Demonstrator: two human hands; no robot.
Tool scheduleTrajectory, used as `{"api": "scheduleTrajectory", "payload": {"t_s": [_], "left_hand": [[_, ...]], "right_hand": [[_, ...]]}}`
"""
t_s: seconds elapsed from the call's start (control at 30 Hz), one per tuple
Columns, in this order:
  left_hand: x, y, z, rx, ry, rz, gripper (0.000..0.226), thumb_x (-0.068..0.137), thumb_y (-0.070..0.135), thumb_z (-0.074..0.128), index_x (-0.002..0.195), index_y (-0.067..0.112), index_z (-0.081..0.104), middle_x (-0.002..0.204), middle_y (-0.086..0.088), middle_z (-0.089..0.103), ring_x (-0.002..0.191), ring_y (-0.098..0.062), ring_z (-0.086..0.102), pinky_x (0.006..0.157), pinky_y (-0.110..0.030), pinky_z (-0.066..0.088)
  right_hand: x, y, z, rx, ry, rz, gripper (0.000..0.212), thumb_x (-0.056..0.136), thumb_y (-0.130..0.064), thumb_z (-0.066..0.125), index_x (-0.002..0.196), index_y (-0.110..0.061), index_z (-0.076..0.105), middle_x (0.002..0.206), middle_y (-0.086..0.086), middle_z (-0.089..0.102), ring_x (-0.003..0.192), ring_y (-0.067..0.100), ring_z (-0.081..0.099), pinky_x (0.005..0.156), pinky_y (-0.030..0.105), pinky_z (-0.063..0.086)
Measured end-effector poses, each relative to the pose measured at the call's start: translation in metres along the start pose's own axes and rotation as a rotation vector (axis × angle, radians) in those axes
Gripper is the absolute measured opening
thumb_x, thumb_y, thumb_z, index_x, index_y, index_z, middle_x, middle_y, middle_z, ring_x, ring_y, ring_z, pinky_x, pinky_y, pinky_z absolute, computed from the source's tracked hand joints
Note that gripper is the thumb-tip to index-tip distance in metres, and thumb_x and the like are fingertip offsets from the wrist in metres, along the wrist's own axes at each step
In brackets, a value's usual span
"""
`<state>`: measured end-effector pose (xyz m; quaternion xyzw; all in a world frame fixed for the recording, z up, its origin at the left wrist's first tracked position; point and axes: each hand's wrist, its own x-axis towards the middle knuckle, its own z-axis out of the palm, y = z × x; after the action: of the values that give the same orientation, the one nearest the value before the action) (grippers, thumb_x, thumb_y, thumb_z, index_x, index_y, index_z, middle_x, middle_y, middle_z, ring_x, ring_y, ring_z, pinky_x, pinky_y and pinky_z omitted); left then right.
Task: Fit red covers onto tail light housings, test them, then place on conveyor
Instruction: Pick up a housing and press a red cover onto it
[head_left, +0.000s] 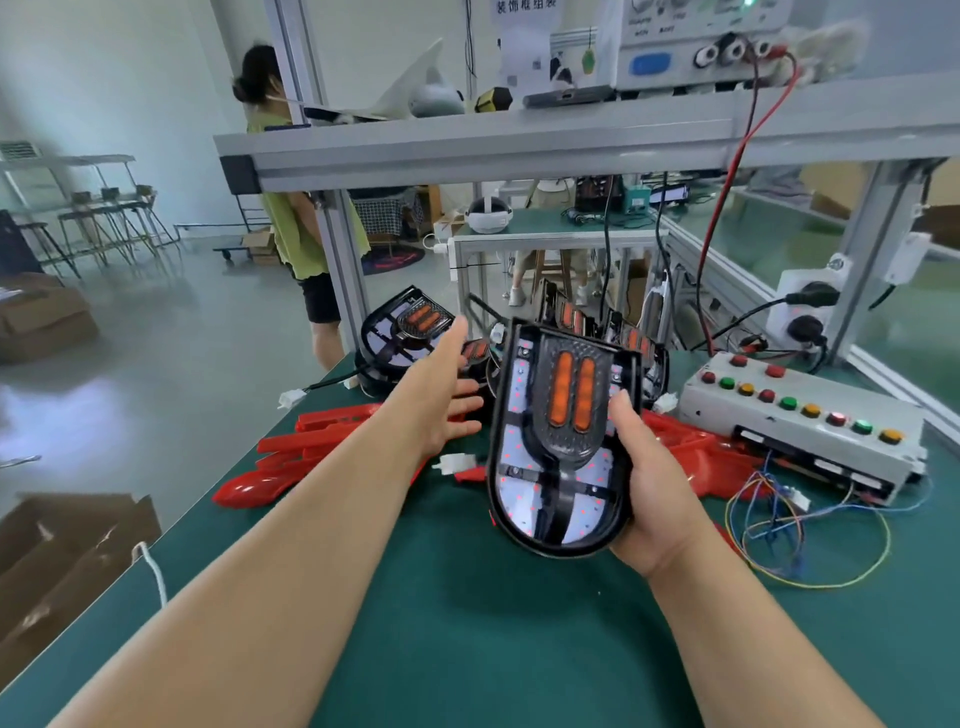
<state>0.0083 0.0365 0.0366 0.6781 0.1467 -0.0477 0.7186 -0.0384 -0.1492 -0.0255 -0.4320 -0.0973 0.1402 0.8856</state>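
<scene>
My right hand (647, 483) grips a black tail light housing (558, 441) by its right edge and holds it tilted above the green table; two orange lenses show in its middle. My left hand (447, 389) is stretched forward with fingers straight, above the pile of red covers (322, 431) and close to the stack of other housings (402, 332) at the back. More red covers (691, 447) lie behind my right hand.
A grey test box with coloured buttons (800, 410) and loose wires (789, 525) sits at the right. An aluminium frame shelf (467, 145) with a power supply (696, 47) spans overhead. A person in a green top (291, 218) stands beyond the table's far left corner. Cardboard boxes (67, 551) lie on the floor at the left.
</scene>
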Motion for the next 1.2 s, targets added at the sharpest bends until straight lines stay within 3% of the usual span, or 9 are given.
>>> {"api": "scheduleTrajectory", "payload": {"t_s": [0.13, 0.33, 0.53, 0.6, 0.67, 0.83, 1.03, 1.13, 1.2], "left_hand": [[0.005, 0.016, 0.011, -0.003, -0.054, 0.027, 0.049, 0.083, 0.060, 0.066, 0.102, 0.015, 0.064, 0.108, -0.011, 0.071, 0.092, -0.031, 0.068, 0.090, -0.048, 0.056], [0.017, 0.026, -0.001, -0.048, 0.187, 0.206, 0.021, 0.095, 0.000, 0.057, 0.114, 0.001, 0.063, 0.076, -0.008, 0.064, 0.053, -0.009, 0.054, 0.050, -0.018, 0.049], [-0.011, 0.023, -0.022, 0.014, 0.176, 0.584, 0.031, 0.100, 0.008, 0.051, 0.101, 0.031, 0.070, 0.066, 0.008, 0.060, 0.053, -0.003, 0.048, 0.052, -0.015, 0.043], [-0.022, 0.021, -0.027, 0.142, 0.232, 0.675, 0.034, 0.098, 0.010, 0.052, 0.096, 0.038, 0.071, 0.059, 0.012, 0.056, 0.050, -0.001, 0.046, 0.052, -0.016, 0.041], [-0.033, 0.020, -0.029, 0.250, 0.267, 0.739, 0.033, 0.095, 0.019, 0.055, 0.086, 0.044, 0.074, 0.055, 0.014, 0.053, 0.050, -0.002, 0.043, 0.056, -0.020, 0.039], [-0.048, 0.027, -0.034, 0.327, 0.166, 0.715, 0.021, 0.079, 0.035, 0.057, 0.080, 0.029, 0.077, 0.050, 0.011, 0.037, 0.051, -0.006, 0.034, 0.050, -0.019, 0.033], [-0.046, 0.032, -0.044, 0.416, -0.198, 0.561, 0.024, 0.079, 0.023, 0.055, 0.073, 0.013, 0.075, 0.047, 0.005, 0.030, 0.044, -0.010, 0.026, 0.043, -0.017, 0.027], [-0.046, 0.025, -0.043, 0.439, -0.218, 0.495, 0.023, 0.078, 0.021, 0.054, 0.065, 0.016, 0.073, 0.056, -0.007, 0.036, 0.053, -0.019, 0.029, 0.051, -0.022, 0.026], [-0.048, 0.021, -0.042, 0.469, -0.192, 0.454, 0.021, 0.076, 0.015, 0.057, 0.061, 0.016, 0.071, 0.059, -0.013, 0.044, 0.057, -0.022, 0.036, 0.058, -0.031, 0.033]], "right_hand": [[-0.004, 0.002, 0.004, -0.148, -0.068, 0.077, 0.057, 0.091, -0.060, 0.051, 0.125, -0.017, 0.069, 0.129, 0.013, 0.067, 0.120, 0.029, 0.063, 0.091, 0.039, 0.056], [-0.007, -0.003, 0.003, -0.201, -0.152, 0.116, 0.053, 0.096, -0.053, 0.050, 0.127, -0.013, 0.067, 0.131, 0.015, 0.065, 0.123, 0.030, 0.061, 0.098, 0.039, 0.053], [-0.006, -0.004, 0.009, -0.332, -0.041, -0.129, 0.050, 0.087, -0.048, 0.061, 0.126, -0.017, 0.067, 0.134, 0.012, 0.064, 0.126, 0.028, 0.059, 0.110, 0.049, 0.042], [-0.009, -0.004, 0.012, -0.621, 0.097, -0.362, 0.042, 0.080, -0.053, 0.063, 0.114, -0.031, 0.073, 0.151, -0.005, 0.047, 0.136, 0.006, 0.046, 0.115, 0.033, 0.036], [-0.011, 0.000, 0.013, -0.871, 0.128, -0.552, 0.058, 0.080, -0.056, 0.061, 0.118, -0.014, 0.072, 0.163, -0.016, 0.017, 0.143, -0.013, 0.018, 0.114, 0.011, 0.018], [-0.016, 0.003, 0.016, -1.031, 0.138, -0.678, 0.049, 0.083, -0.057, 0.052, 0.086, -0.013, 0.074, 0.166, -0.015, 0.000, 0.151, 0.003, -0.013, 0.124, 0.042, -0.002], [-0.018, -0.001, 0.019, -0.879, 0.070, -0.590, 0.035, 0.084, -0.053, 0.051, 0.101, -0.032, 0.074, 0.153, -0.021, 0.038, 0.149, 0.000, 0.016, 0.123, 0.038, 0.016], [-0.019, -0.001, 0.021, -0.742, -0.001, -0.552, 0.022, 0.088, -0.046, 0.054, 0.096, -0.039, 0.074, 0.113, -0.021, 0.067, 0.116, 0.001, 0.058, 0.099, 0.028, 0.042], [-0.019, 0.000, 0.021, -0.715, -0.003, -0.516, 0.024, 0.087, -0.046, 0.055, 0.092, -0.032, 0.074, 0.098, -0.015, 0.070, 0.097, 0.003, 0.063, 0.088, 0.023, 0.045]]}}
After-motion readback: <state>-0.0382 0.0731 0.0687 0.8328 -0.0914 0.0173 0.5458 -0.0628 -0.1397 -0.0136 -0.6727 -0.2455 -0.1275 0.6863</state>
